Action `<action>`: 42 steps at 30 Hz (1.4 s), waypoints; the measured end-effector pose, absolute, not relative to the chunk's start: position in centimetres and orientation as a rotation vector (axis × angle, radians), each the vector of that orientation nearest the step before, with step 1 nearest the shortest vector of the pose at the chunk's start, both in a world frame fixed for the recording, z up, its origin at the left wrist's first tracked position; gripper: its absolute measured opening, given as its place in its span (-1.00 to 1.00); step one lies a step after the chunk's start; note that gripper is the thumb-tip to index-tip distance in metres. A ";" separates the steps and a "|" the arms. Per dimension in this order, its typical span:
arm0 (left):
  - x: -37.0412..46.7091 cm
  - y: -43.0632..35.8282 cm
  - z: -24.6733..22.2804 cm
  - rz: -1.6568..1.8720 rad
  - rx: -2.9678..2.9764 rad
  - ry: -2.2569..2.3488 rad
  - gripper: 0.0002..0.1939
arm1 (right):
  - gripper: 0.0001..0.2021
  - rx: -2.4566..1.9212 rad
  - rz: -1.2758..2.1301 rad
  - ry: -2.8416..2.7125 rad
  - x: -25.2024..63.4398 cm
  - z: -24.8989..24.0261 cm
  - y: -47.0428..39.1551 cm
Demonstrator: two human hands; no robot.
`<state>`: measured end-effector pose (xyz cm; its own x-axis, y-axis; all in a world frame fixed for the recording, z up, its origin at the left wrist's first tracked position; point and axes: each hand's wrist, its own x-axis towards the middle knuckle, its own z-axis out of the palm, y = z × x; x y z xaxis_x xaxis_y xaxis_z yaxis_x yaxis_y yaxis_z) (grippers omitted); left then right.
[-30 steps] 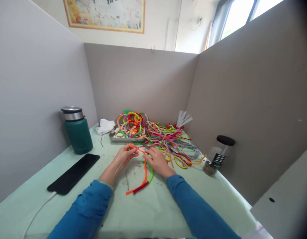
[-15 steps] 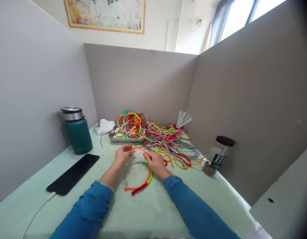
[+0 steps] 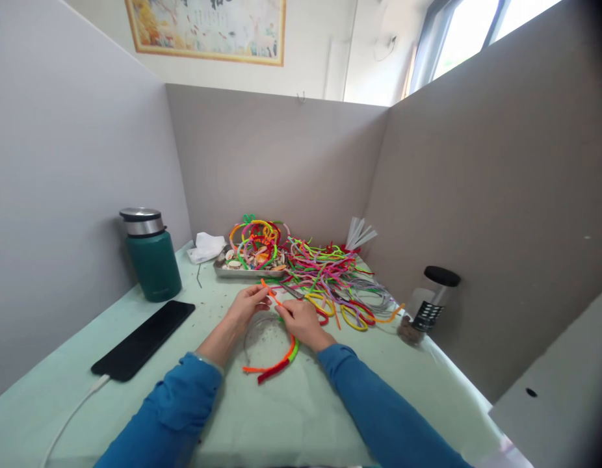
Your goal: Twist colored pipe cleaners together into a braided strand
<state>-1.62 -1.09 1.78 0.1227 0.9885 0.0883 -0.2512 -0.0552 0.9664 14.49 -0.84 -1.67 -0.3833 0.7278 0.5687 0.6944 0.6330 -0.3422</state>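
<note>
Between my two hands runs a short orange pipe cleaner [image 3: 270,292]. My left hand [image 3: 247,307] pinches it near its far end, which pokes up past the fingertips. The near end sits in the closed fingers of my right hand [image 3: 301,320]. Just below my hands a thin grey hoop [image 3: 247,344] lies on the table, its right side wrapped in green and orange, with a red piece [image 3: 273,372] and a loose orange end at the bottom. My right hand partly hides the hoop's upper right.
Behind my hands, a metal tray [image 3: 247,273] bears colourful hoops and small pieces, beside a heap of pipe cleaners [image 3: 325,263] and scissors [image 3: 292,290]. A green bottle [image 3: 155,266] and black phone [image 3: 143,341] are left; a clear jar [image 3: 425,309] is right.
My left hand has shifted slightly right, nearer my right hand, and its fingers have closed on the orange pipe cleaner. My right hand has moved slightly down.
</note>
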 end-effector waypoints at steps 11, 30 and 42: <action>-3.2 0.2 1.2 1.442 0.941 0.768 -0.75 | -0.67 -0.998 0.126 -2.227 14.7 -1.8 -0.6; -1.2 -1.2 0.6 0.871 1.448 1.022 -0.66 | -0.81 -0.836 0.891 -1.617 14.7 -1.7 0.3; -1.1 -1.6 1.3 0.929 1.458 0.874 -0.70 | -0.80 -0.750 1.011 -1.360 15.1 -1.0 0.3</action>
